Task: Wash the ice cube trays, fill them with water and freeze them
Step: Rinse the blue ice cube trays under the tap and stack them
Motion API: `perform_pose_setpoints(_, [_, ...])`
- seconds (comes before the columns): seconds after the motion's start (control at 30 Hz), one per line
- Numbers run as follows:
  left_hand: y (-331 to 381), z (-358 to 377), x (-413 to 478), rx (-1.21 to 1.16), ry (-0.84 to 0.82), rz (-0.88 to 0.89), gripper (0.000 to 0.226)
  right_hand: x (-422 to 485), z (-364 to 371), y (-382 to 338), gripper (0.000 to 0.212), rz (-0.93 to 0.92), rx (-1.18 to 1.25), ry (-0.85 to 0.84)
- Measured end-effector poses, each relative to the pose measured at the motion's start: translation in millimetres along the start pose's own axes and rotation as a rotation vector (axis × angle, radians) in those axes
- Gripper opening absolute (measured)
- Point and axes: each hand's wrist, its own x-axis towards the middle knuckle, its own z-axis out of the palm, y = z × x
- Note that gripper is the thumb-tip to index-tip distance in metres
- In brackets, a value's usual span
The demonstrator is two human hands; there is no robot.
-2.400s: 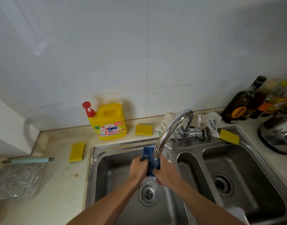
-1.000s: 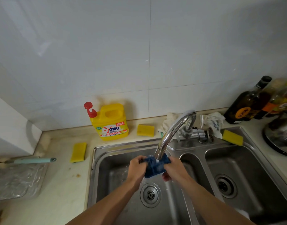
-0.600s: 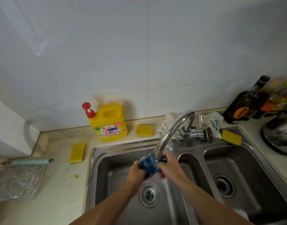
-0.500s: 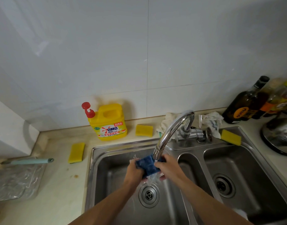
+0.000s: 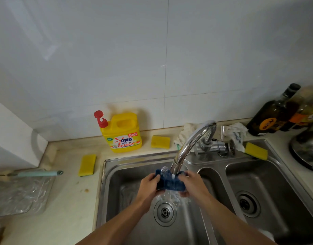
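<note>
A small dark blue ice cube tray is held under the chrome faucet over the left sink basin. Water runs from the spout onto the tray and splashes down toward the drain. My left hand grips the tray's left end and my right hand grips its right end. The tray lies roughly level between them.
A yellow OMO detergent jug stands behind the sink. Yellow sponges lie at the left, the back and the right basin rim. Bottles and a pot lid are at the right. A clear plastic tray with a teal-handled tool sits far left.
The tray, earlier held upright and then twisted between my hands, is now turned flat and level under the running water. Both hands stay on its ends.
</note>
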Motion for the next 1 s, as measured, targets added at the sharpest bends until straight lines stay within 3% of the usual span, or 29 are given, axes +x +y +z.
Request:
perform_pose_setpoints(0.2, [-11,7,3,-0.175,-0.032,-0.189,0.043,-7,-7,-4,0.013,-0.09,-0.031,0.035])
perform_pose_setpoints(0.47, [-12,18,1,-0.221,-0.136,-0.232,0.061,-19,-22,-9,0.013,-0.16,-0.038,0.119])
perform_pose_setpoints(0.83, [-10,24,-5,-0.174,-0.202,-0.245,0.067,-32,-31,-12,0.015,-0.213,-0.009,0.17])
perform_pose_setpoints(1.0, [-2,22,-10,-0.153,-0.134,-0.171,0.062,-34,-29,-13,0.016,-0.218,0.03,0.14])
